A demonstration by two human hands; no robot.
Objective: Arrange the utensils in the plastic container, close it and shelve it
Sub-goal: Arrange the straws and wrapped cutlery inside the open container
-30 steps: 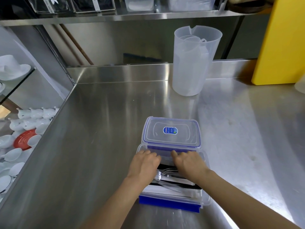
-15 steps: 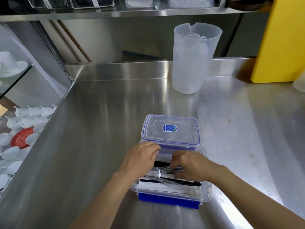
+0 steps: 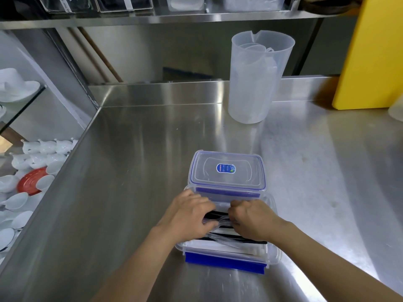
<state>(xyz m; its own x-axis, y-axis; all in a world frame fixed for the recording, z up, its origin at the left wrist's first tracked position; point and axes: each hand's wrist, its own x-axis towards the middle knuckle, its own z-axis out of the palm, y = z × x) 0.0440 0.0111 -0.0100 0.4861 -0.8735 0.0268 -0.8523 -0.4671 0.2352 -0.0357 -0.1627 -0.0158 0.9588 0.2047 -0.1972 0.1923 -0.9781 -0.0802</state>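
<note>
A clear rectangular plastic container with blue clips point(image 3: 229, 255) is sitting on the steel counter point(image 3: 130, 171), under both hands. The left hand point(image 3: 187, 216) and right hand point(image 3: 253, 219) are curling over clear plastic utensils point(image 3: 220, 223) inside, knuckles nearly together. Whether either is gripping is hidden. Half a second ago the fingers were looser. The clear lid point(image 3: 226, 171) is lying just beyond.
</note>
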